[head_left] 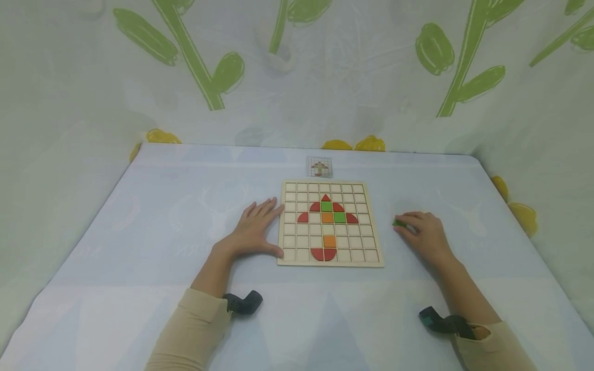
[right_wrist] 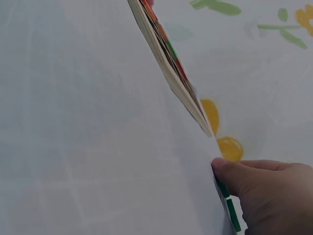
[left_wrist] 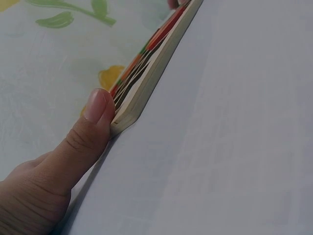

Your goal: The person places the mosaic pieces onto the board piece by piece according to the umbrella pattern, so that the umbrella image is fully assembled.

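A wooden grid board (head_left: 298, 261) lies flat at the middle of the table, bearing a red triangle (head_left: 326, 198), green squares (head_left: 340, 217), orange squares (head_left: 329, 241) and several red rounded tiles (head_left: 317, 254). My left hand (head_left: 252, 232) rests at the board's left edge, fingers spread, and its thumb (left_wrist: 97, 105) touches the near corner. Right of the board and apart from it, my right hand (head_left: 424, 238) pinches a green tile (head_left: 399, 223) between thumb and fingertips. Two green pieces show by the right fingers in the right wrist view; fingers partly hide them.
Behind the board lies a small pattern card (head_left: 319, 167) with a printed grid and coloured shape. The pale table (head_left: 185, 175) meets a wall covering with green plants at its far edge. Dark wrist straps (head_left: 243, 303) sit on both forearms.
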A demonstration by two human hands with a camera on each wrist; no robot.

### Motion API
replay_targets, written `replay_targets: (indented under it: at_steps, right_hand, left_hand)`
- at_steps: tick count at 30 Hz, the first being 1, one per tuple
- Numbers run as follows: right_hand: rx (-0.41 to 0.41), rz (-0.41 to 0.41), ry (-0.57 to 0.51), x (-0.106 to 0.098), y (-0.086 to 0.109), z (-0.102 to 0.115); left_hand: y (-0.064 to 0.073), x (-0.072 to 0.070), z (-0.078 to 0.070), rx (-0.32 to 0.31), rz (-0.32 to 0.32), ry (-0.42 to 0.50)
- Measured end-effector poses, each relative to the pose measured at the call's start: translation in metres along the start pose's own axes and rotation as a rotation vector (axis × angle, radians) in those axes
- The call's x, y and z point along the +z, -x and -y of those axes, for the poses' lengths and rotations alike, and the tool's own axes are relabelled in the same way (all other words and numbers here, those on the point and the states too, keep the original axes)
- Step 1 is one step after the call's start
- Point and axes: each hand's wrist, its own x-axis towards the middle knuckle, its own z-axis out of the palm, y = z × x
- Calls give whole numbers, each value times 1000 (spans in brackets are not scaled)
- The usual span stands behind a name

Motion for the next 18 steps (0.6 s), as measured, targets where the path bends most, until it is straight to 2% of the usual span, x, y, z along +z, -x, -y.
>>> replay_targets:
  at_steps: [3, 11, 18]
  right_hand:
    - [28, -1, 10, 1, 1, 2]
    - [37, -19, -25, 6, -1, 4]
    - [-28, -63, -55, 8, -3, 9]
  left_hand:
    - [0, 0, 0, 0, 1, -2]
    - [0, 0, 0, -3, 0, -3]
    - [0, 1, 1, -2, -1, -2]
